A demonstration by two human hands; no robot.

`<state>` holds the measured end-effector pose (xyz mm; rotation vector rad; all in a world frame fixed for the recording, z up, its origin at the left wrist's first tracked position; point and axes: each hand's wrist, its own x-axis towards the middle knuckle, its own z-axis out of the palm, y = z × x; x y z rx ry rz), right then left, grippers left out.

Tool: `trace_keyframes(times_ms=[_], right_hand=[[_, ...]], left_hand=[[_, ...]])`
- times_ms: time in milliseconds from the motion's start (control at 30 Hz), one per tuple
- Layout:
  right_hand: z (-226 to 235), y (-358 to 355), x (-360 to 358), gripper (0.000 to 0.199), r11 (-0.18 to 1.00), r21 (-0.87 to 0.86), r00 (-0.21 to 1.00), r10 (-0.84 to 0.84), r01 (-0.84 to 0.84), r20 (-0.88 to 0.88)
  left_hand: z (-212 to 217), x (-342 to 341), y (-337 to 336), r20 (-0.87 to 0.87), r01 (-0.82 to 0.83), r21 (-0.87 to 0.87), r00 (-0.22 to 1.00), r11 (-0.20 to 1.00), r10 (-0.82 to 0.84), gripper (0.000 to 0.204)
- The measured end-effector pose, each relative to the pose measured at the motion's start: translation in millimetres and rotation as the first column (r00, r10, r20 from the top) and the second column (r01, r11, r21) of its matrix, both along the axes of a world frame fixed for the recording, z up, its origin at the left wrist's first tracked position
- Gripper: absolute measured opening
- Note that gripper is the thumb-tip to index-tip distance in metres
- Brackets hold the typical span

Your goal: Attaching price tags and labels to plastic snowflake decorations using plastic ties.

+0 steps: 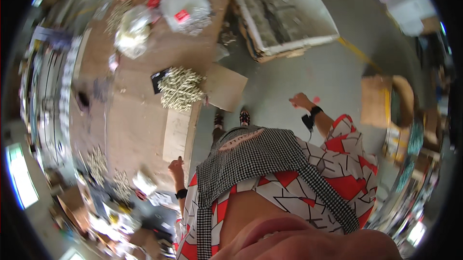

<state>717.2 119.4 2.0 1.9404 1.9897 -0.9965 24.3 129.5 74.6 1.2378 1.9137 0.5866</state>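
Observation:
I stand beside a long wooden table (pixel 140 130) and look down my own front, a checked apron over a red and white patterned shirt. My left hand (pixel 176 167) hangs by the table's near edge with fingers loosely curled and holds nothing I can see. My right hand (pixel 301 101) is out to the right over the grey floor, loosely closed, apparently empty. Both wrists carry black bands. A pile of glittery gold snowflake ornaments (pixel 181 88) lies on the table ahead of my left hand.
Clear bags of ornaments (pixel 185 6) and a pale heap (pixel 131 31) sit further along the table. A white-rimmed crate (pixel 282 11) stands on the floor ahead, open cardboard boxes (pixel 386 101) to the right. More snowflakes (pixel 99 163) and clutter lie at lower left.

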Motion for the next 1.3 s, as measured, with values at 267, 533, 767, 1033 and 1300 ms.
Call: trace_keyframes(times_ms=[267,533,767,1033,1300], right_hand=[[53,-65,-51,0.036,0.619,-0.159,0.553,-0.769,0.769,-0.321],[-27,-193,-44,0.026,0.089,-0.39,0.024,-0.985,0.916,-0.169],[-180,-316,3,0.019,0.426,-0.213,0.381,-0.898,0.88,-0.221],[-206,-355,262,0.017,0.812,0.565,0.974,-0.217,0.148,0.057],[-62,-165,269,0.032,0.138,-0.313,-0.044,-0.858,0.94,-0.511]], left_hand=[[-12,92,134,0.162,0.701,-0.077,0.71,0.709,-0.685,0.022],[-66,207,206,0.061,0.803,-0.124,0.593,0.583,-0.803,0.025],[-148,269,222,0.231,0.499,-0.505,0.864,0.704,-0.447,0.019],[-105,385,176,0.194,0.537,-0.075,0.835,0.84,-0.516,0.026],[-105,348,141,0.141,0.418,-0.405,0.908,0.813,-0.395,0.018]])
